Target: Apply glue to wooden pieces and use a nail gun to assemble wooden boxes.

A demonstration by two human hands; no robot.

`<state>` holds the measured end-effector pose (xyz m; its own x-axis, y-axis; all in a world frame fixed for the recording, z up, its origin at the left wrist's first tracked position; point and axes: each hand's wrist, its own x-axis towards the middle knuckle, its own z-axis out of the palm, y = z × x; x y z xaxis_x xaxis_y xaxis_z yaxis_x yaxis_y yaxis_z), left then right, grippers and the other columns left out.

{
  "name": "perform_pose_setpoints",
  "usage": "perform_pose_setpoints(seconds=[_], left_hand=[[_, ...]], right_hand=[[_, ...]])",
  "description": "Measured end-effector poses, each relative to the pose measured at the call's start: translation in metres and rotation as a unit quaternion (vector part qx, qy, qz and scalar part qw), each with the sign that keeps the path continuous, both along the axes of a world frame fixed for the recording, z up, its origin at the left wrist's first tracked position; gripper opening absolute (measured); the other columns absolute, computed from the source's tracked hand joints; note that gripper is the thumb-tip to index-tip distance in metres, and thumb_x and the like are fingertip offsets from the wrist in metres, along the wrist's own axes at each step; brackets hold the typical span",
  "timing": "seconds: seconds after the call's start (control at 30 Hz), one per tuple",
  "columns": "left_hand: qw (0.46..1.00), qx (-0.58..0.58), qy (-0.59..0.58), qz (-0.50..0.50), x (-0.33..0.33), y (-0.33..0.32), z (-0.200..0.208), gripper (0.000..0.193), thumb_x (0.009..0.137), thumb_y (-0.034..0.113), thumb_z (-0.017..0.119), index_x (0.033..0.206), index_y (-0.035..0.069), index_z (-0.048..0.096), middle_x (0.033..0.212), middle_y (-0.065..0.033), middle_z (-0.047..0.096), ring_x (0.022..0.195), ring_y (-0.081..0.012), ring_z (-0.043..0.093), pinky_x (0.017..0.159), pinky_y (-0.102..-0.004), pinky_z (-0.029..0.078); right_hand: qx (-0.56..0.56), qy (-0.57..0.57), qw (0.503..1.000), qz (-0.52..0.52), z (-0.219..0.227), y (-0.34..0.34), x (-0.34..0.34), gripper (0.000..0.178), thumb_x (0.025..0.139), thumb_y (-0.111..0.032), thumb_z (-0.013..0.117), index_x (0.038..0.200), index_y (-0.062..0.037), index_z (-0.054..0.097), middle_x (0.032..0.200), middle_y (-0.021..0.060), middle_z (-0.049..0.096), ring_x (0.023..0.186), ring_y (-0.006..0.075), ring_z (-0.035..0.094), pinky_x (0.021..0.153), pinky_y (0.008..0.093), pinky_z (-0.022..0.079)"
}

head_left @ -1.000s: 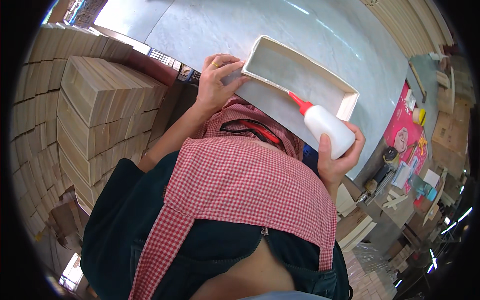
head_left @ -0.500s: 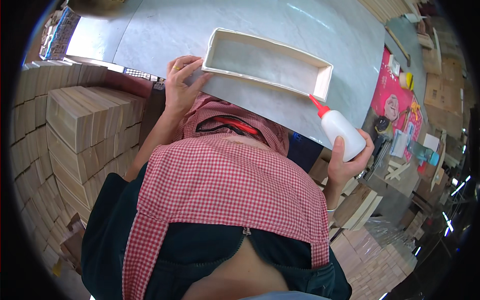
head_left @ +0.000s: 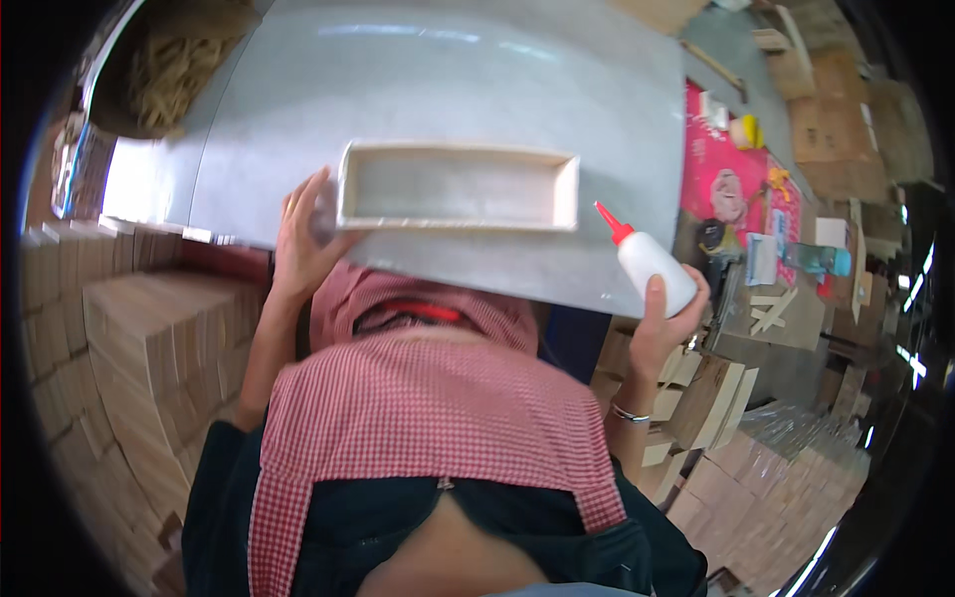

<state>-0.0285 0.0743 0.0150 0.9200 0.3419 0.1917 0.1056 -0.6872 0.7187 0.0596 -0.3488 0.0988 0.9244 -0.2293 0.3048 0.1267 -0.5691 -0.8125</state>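
A shallow, open wooden frame [head_left: 458, 224], long and rectangular, rests on the grey tabletop, which shows through its middle. At its left end is my left hand [head_left: 301, 244], fingers stretched and thumb apart near the lower left corner; any touch there is too blurred to tell. My right hand [head_left: 671, 323] is wrapped round a white squeeze bottle [head_left: 657, 274] with a red pointed nozzle [head_left: 610, 221]. The bottle is tilted, its tip up and to the left, just off the frame's right end.
The grey table [head_left: 428, 90] spreads ahead of me. A container of wood strips [head_left: 179, 75] stands at far left. Stacks of wooden pieces [head_left: 149, 348] rise on my left. To the right lie a red sheet [head_left: 721, 169], yellow tape [head_left: 746, 131] and a clear bottle [head_left: 821, 260].
The nozzle tip has come away from the frame's lower right corner. My left hand's fingers have straightened beside the left end. The whole view has shifted and turned, and the frame looks more level.
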Motion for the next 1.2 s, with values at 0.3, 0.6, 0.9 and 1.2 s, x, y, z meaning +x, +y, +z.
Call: perform_pose_setpoints(seconds=[0.3,0.6,0.9,1.2], left_hand=[[0.982,-0.002,0.128,-0.138,0.024,0.029,0.012,0.119,0.058,0.023,0.093,0.157,0.008,0.030,0.159,-0.0175,0.036,0.143,-0.0373,0.038,0.117,-0.0494,0.035],[0.973,0.000,0.087,-0.213,0.050,0.036,0.002,0.117,0.059,0.018,0.092,0.157,0.010,0.031,0.154,-0.0185,0.041,0.136,-0.0388,0.045,0.110,-0.0483,0.043],[0.980,0.001,0.192,-0.060,0.086,0.053,-0.006,0.108,0.068,0.022,0.087,0.160,0.015,0.030,0.151,-0.0180,0.047,0.128,-0.0393,0.053,0.102,-0.0514,0.047],[0.985,0.012,0.150,-0.084,0.080,0.041,-0.002,0.103,0.073,0.030,0.085,0.160,0.015,0.032,0.153,-0.0173,0.047,0.129,-0.0397,0.053,0.105,-0.0528,0.045]], right_hand=[[-0.028,-0.076,0.985,-0.149,-0.043,-0.059,0.169,0.042,0.079,-0.024,0.076,0.099,-0.0046,0.045,0.096,0.0136,0.056,0.087,0.0263,0.055,0.083,0.0368,0.048],[-0.213,0.112,0.958,-0.153,-0.074,-0.138,0.295,0.043,0.082,-0.038,0.074,0.101,0.0001,0.065,0.090,0.0166,0.070,0.082,0.0311,0.066,0.077,0.0393,0.054],[-0.042,-0.109,0.907,-0.405,-0.046,-0.216,0.052,0.024,0.087,-0.020,0.072,0.100,-0.0005,0.068,0.089,0.0116,0.071,0.077,0.0228,0.065,0.075,0.0327,0.053],[-0.052,0.464,0.673,-0.574,-0.200,-0.266,-0.163,0.073,0.076,-0.049,0.077,0.115,0.0107,0.061,0.112,0.0286,0.066,0.098,0.0402,0.067,0.087,0.0427,0.055]])
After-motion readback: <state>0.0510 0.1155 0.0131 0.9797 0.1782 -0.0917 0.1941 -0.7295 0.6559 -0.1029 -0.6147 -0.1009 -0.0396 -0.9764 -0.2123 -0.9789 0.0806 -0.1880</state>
